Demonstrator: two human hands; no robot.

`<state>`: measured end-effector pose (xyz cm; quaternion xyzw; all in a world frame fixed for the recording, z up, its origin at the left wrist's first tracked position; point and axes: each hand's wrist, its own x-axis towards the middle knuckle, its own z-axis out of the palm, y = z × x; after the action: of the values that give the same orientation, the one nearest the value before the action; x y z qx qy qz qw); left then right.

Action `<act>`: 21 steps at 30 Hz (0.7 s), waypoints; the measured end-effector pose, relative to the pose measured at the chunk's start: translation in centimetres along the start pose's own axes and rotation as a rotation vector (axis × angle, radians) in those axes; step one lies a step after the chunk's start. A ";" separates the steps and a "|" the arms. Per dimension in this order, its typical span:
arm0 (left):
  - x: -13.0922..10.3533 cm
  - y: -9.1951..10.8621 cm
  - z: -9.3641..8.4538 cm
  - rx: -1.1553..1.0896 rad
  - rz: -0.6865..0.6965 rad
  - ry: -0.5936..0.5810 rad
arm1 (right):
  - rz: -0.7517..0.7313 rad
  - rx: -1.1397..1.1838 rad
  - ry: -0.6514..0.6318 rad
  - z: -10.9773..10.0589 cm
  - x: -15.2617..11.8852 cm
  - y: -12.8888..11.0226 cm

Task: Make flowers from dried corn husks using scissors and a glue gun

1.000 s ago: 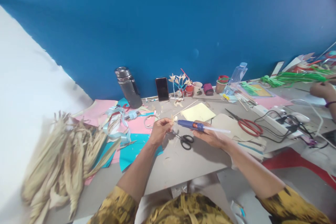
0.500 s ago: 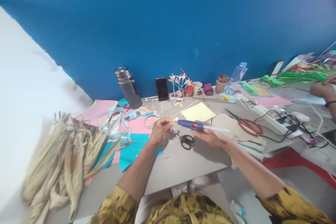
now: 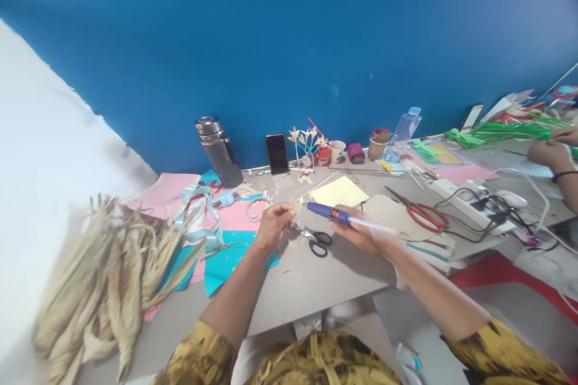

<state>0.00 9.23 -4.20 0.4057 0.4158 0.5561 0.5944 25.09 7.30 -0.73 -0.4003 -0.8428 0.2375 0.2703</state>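
My left hand (image 3: 276, 224) pinches a small pale piece of corn husk (image 3: 296, 205) between thumb and fingertips. In my right hand (image 3: 356, 231) is a blue hot glue gun (image 3: 321, 211), its nozzle pointing left at the husk piece with a small gap between them. A clear glue stick (image 3: 372, 225) sticks out of the gun's rear. On the table just below the two hands lie black-handled scissors (image 3: 318, 242); their blade tips reach beneath my left hand. Husk flowers on stems (image 3: 307, 141) stand farther back against the blue wall.
Dried corn husks (image 3: 108, 289) are heaped at left, beside pink and blue paper (image 3: 237, 255). A flask (image 3: 220, 153) and a phone (image 3: 277, 154) stand behind. At right lie red-handled scissors (image 3: 427, 216) and a power strip (image 3: 465, 198) with cables. Another person's hands (image 3: 551, 153) work far right.
The glue gun's nozzle has drawn slightly away from the husk piece. The view has shifted a little, and the other person's hands have moved.
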 end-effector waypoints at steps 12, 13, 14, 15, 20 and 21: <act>0.5 0.1 -0.4 -0.130 -0.085 0.051 | 0.124 -0.455 0.063 -0.6 -0.4 1.9; 0.6 0.1 -0.5 -0.121 -0.084 0.052 | 0.165 -0.479 0.035 -0.5 -0.5 1.8; 0.6 0.1 -0.5 -0.108 -0.086 0.046 | 0.199 -0.498 0.012 -0.4 -0.7 1.7; 0.7 0.0 -0.6 -0.102 -0.089 0.045 | 0.210 -0.508 -0.019 -0.2 -0.7 1.5; 1.0 0.0 -0.7 -0.111 -0.064 0.042 | 0.267 -0.553 -0.045 0.5 -0.2 1.1; 1.0 0.0 -0.7 -0.109 -0.067 0.045 | 0.300 -0.560 -0.034 0.4 0.0 1.3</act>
<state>-0.63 10.26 -4.51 0.3461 0.4114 0.5668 0.6243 25.53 7.90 -1.84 -0.5748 -0.8114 0.0401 0.0978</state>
